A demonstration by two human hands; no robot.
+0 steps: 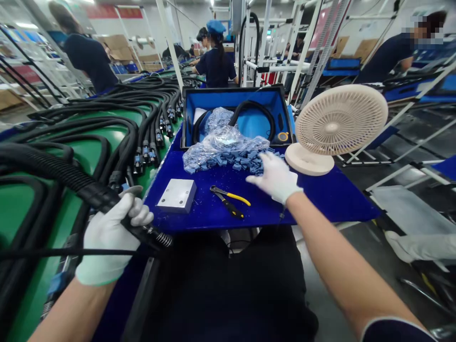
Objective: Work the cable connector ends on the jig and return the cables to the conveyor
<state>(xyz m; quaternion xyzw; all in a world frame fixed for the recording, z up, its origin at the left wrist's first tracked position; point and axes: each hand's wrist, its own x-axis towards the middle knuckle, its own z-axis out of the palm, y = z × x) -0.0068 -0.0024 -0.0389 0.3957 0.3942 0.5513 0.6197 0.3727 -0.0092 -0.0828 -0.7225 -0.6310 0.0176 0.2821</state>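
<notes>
My left hand (110,232), in a white glove, is closed around a black corrugated cable (53,172) near its end, where a metal spring (164,239) shows. My right hand (276,176), also gloved, reaches over the blue work surface (320,197) with its fingers spread on a pile of small blue plastic clips (245,161) spilling from a clear bag (223,142). Yellow-handled pliers (230,199) lie just in front of that hand.
A grey metal block (177,194) rests on the blue surface. A blue bin (233,102) behind holds a coiled black hose. A beige desk fan (337,126) stands at right. Many black cables (142,123) cover the green table. Other people work further back.
</notes>
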